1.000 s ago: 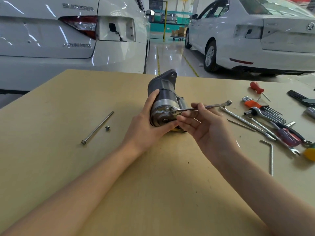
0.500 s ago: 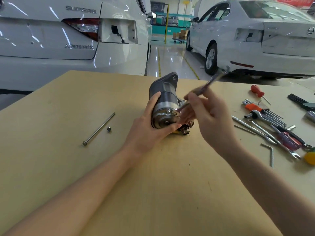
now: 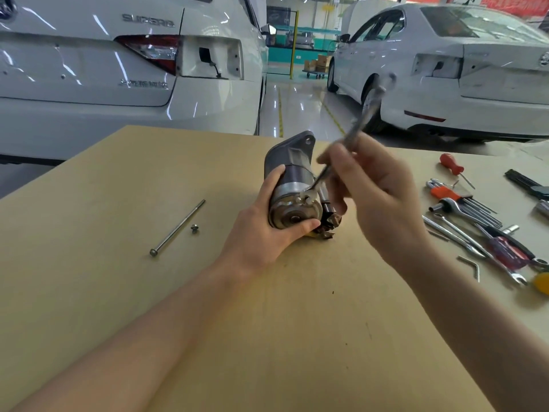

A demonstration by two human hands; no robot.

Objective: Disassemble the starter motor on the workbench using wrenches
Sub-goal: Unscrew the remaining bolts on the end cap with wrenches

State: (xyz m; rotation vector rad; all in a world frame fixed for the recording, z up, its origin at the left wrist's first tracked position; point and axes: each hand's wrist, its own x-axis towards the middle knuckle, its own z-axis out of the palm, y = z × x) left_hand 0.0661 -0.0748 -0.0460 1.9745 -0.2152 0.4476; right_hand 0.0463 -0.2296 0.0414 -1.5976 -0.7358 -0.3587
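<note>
Starter motor (image 3: 292, 185) is lying mid-workbench (image 3: 297, 337); your left hand (image 3: 261, 236) is gripping its end cap. Your right hand (image 3: 377, 203) is pinching a wrench (image 3: 355, 130), its open end sitting on a cap fastener, shaft tilting up and away. A long bolt (image 3: 177, 228) is lying well left, hand tools (image 3: 475, 221) right.

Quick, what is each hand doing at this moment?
Left hand: closed around the starter motor, holding it on the workbench.
Right hand: closed on the wrench.
</note>
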